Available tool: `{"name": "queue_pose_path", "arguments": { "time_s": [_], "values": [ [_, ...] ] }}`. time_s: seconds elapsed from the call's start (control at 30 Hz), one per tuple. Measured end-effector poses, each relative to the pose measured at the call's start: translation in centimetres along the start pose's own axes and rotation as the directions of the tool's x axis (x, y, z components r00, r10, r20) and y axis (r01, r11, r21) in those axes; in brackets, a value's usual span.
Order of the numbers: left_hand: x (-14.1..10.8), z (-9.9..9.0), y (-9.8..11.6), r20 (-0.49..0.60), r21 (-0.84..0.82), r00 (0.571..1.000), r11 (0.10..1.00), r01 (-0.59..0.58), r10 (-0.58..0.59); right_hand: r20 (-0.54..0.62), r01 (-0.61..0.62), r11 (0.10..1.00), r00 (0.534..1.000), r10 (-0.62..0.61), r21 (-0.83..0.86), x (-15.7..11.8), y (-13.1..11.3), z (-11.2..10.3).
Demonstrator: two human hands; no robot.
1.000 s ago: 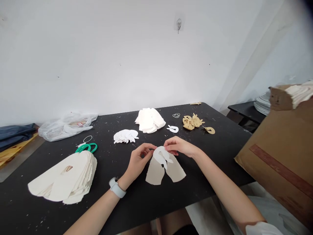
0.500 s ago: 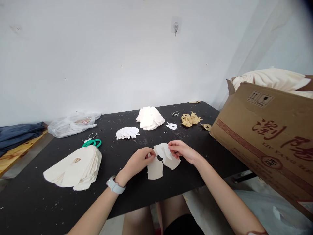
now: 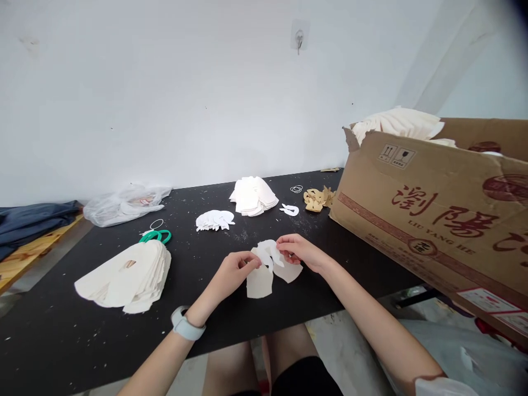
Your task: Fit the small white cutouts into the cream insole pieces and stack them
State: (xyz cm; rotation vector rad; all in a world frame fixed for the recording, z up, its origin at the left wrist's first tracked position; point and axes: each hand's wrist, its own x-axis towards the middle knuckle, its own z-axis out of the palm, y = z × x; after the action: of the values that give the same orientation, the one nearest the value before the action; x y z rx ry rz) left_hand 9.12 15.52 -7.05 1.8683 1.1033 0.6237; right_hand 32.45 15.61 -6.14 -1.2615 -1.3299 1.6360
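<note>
Your two hands worked on one cream cut-out (image 3: 259,285), which sat near the front of the tabletop (image 3: 231,319) with one white curved cut-out (image 3: 264,253) over its top. Your left hand (image 3: 231,275) was pinched narrow at the cream piece's left edge; your right hand (image 3: 307,254) had its fingertips closed on the white piece's upper right side. You had one pale watch (image 3: 187,325) on the left wrist.

Around you lay two stacks of cream pieces, a left one (image 3: 144,269) and a far one (image 3: 253,197), one pile of white cut-outs (image 3: 214,220), one pile of tan cut-outs (image 3: 317,200) and one loose white cut-out (image 3: 290,210); the layers were too close to count. One pair of green-handled scissors (image 3: 154,236), one plastic bag (image 3: 124,206) and one cardboard box (image 3: 412,209) were also there.

Compared with half a second earlier, the white piece lay farther left, nearer the cream piece's centre, and your right hand had shifted left too. The box reached farther left in view, hiding the single tan piece seen beside its pile.
</note>
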Motion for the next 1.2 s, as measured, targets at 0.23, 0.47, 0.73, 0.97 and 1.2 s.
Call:
{"name": "queue_pose_path", "arguments": {
  "time_s": [0.23, 0.47, 0.73, 0.97, 1.2],
  "values": [
    [0.2, 0.7, -1.0, -0.013, 0.051, 1.000, 0.999, 0.014, -0.013, -0.009, -0.014, 1.000, 1.000, 0.014, 0.016, -0.3, 0.5, 0.2],
    [0.2, 0.6, -0.6, -0.033, 0.043, 0.999, 0.999, 0.009, -0.008, -0.003, -0.024, 1.000, 1.000, 0.024, 0.005, -0.1, 0.9, -0.1],
    [-0.1, 0.8, -0.2, -0.061, 0.089, 0.997, 0.994, 0.058, -0.052, 0.001, -0.010, 1.000, 1.000, 0.010, 0.030, -0.3, 0.9, 0.8],
    [-0.1, 0.7, 0.1, 0.027, 0.075, 0.996, 0.993, 0.087, -0.090, -0.026, 0.044, 0.974, 0.998, -0.051, -0.222, -0.3, 0.8, 0.2],
    [-0.6, 1.2, 1.4, 0.020, 0.267, 0.981, 0.946, 0.183, -0.195, -0.015, 0.063, 0.800, 0.996, -0.089, -0.596, -0.1, 1.1, -0.4]
  ]
}}
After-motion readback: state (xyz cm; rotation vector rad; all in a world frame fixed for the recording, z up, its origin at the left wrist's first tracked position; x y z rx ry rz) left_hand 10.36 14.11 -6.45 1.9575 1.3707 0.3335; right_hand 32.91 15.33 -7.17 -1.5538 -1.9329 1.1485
